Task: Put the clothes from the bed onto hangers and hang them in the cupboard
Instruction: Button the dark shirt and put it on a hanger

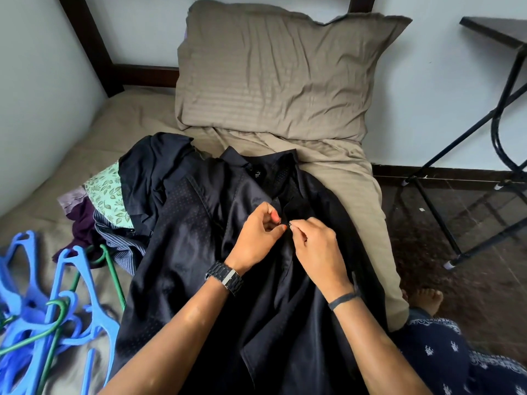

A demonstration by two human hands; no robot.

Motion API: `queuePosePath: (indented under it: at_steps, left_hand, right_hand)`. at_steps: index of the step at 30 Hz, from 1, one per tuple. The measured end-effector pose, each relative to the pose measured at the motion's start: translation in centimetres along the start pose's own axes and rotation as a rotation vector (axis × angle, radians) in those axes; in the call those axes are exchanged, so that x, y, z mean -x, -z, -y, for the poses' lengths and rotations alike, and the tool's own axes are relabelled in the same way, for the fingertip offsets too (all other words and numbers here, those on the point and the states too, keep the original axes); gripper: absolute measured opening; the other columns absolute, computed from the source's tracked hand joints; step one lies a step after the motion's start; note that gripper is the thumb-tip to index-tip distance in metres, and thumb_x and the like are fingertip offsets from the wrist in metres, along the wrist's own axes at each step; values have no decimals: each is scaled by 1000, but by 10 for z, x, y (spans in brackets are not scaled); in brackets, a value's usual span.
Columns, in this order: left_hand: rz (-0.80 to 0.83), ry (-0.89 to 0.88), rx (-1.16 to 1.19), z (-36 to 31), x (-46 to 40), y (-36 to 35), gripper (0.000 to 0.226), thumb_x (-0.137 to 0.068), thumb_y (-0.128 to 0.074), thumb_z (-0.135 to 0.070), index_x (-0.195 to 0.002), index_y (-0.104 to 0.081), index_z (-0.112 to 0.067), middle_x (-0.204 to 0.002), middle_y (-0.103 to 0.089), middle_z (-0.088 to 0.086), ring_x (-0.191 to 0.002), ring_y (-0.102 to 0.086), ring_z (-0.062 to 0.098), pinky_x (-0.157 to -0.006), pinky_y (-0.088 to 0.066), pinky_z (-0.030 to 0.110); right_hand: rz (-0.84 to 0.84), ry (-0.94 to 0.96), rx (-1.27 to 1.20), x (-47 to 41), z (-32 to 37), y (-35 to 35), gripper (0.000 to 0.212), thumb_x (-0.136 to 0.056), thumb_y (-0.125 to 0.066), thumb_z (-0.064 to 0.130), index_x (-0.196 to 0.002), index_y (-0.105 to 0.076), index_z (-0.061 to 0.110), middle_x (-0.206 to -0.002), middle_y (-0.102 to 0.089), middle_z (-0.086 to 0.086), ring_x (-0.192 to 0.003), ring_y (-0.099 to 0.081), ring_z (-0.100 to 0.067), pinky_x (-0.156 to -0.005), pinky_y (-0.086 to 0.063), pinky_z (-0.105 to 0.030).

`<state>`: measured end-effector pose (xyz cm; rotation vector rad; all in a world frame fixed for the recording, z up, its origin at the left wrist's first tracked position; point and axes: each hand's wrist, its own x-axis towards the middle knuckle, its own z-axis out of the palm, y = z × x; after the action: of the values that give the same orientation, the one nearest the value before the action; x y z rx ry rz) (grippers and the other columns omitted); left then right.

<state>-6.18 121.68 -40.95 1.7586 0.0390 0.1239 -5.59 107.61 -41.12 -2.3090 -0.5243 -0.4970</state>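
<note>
Two hands busy at one button: left hand (258, 235) and right hand (315, 246) pinching the front of the dark shirt (199, 252) lying under them on the bed (42, 223). Next, probably: grab a blue hanger (82, 283), far left of left hand.

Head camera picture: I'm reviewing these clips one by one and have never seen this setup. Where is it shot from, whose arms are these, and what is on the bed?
There is no machine here. A person wears one wide-angle camera on the head, so you look down along their own two arms. The left hand, with a dark watch on its wrist, and the right hand both pinch the front edge of a dark shirt spread on the bed, seemingly at a button. Behind the shirt lies a tan pillow. To the left sits a pile of other clothes, and nearer the camera a heap of blue and green hangers. No cupboard is in view.
</note>
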Motion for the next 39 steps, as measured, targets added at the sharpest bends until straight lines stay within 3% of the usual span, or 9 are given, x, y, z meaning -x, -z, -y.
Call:
queuePosePath:
  at_steps: [4,8,12,17,21,26,30,35,39]
  left_hand:
    - [51,-17,-44,-3,-10,2,29,-85,-63,4,-78,-46,-19,-74,-52,-5,-72,-52,10,-74,-45,24]
    - [123,21,-197,5,-24,6,30,-84,-64,2,-77,-53,-25,-79,-61,-6,-79,-59,16,-86,-51,40]
    - [196,86,-309,14,-25,8,24,-83,-67,-2,-83,-56,-24,-85,-64,-2,-84,-64,21,-87,-52,35]
    - [46,90,-412,6,5,7,16,-82,-72,-19,-90,-59,-20,-89,-64,-6,-81,-60,10,-76,-46,19]
    - [70,71,-694,12,39,4,31,-75,-74,-34,-98,-59,-21,-104,-53,-5,-98,-50,14,-85,-45,31]
    - [175,168,-617,30,50,15,29,-74,-62,5,-94,-60,-14,-99,-59,3,-93,-59,19,-83,-47,26]
    - [112,213,-559,33,44,28,28,-72,-52,17,-77,-64,-8,-75,-61,1,-74,-59,14,-63,-41,7]
    - [108,137,-779,42,41,27,38,-75,-45,12,-92,-72,-9,-102,-61,10,-94,-60,25,-87,-46,29]
    - [71,257,-865,34,42,7,35,-91,-51,-32,-114,-61,-7,-118,-53,12,-113,-49,33,-98,-41,39]
  right_hand:
    - [126,-253,-206,-10,-3,4,11,-91,-60,12,-95,-69,12,-71,-62,3,-57,-58,-10,-57,-49,-20]
    - [158,-564,-393,-7,8,2,18,-92,-57,10,-110,-62,11,-79,-63,-6,-50,-60,-7,-44,-44,-12]
    - [218,-654,-476,17,23,-5,12,-90,-55,1,-98,-63,7,-84,-64,-7,-61,-68,-15,-50,-55,-23]
    - [356,-558,-142,44,10,-14,19,-85,-55,-2,-96,-66,10,-83,-66,0,-79,-65,-17,-77,-55,-29]
    - [363,-531,-108,47,5,-15,12,-82,-63,1,-88,-65,11,-76,-63,4,-74,-63,-14,-79,-53,-31]
    - [451,-546,-45,53,4,-20,33,-76,-78,28,-99,-61,12,-99,-61,-3,-92,-59,-17,-83,-50,-34]
    - [521,-501,-6,55,2,-17,33,-80,-73,21,-107,-58,10,-108,-56,-5,-103,-54,-19,-89,-45,-30]
    - [572,-469,-70,56,-5,-13,32,-86,-61,6,-116,-59,16,-104,-53,1,-89,-52,-14,-85,-48,-26]
    - [551,-439,-97,58,-9,-12,41,-91,-55,4,-129,-55,19,-96,-51,4,-94,-52,-15,-90,-44,-25]
